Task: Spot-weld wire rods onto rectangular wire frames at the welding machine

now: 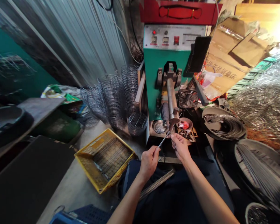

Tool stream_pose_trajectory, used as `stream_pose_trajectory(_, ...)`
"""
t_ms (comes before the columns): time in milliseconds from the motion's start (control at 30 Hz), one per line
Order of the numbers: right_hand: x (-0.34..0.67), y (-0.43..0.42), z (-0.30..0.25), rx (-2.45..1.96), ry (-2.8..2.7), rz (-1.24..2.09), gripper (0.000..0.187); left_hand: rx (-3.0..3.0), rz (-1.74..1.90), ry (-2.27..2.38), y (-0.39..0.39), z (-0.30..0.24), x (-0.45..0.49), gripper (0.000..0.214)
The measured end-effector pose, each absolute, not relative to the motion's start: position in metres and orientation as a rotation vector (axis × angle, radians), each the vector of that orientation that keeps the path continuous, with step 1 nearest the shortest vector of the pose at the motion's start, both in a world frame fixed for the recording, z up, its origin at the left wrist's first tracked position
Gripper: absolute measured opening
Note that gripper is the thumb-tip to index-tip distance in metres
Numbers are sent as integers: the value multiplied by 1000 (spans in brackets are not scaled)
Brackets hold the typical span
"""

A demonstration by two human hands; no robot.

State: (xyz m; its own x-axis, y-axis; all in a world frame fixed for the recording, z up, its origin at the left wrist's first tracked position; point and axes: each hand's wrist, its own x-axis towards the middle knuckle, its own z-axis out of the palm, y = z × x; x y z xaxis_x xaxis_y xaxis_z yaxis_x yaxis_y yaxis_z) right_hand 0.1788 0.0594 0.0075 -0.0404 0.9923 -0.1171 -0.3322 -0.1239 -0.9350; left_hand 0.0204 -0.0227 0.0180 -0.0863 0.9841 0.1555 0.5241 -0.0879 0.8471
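Presently: Thin Metal Rod (163, 140) at a Green Machine (153, 84)

Left grip (149, 160): closed on the rod, which slants up and away from its fingertips. Right grip (180, 146): thumb and fingers drawn in near the rod's far end; whether clamped on anything, cannot be told. Just beyond both grips: the machine's metal cylinder (171, 96), angled down toward them. Beyond the left grip: round dish (154, 123), small metal parts inside. Well left of it: yellow crate (88, 161), containing thin wire pieces. Below, between the forearms: metal strips (157, 185).
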Motion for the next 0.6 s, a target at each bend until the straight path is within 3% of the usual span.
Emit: stream_pose_trajectory(600,190,68,10,-1083,-950,1381,37,1645,1090,1557,-5,21,19,33)
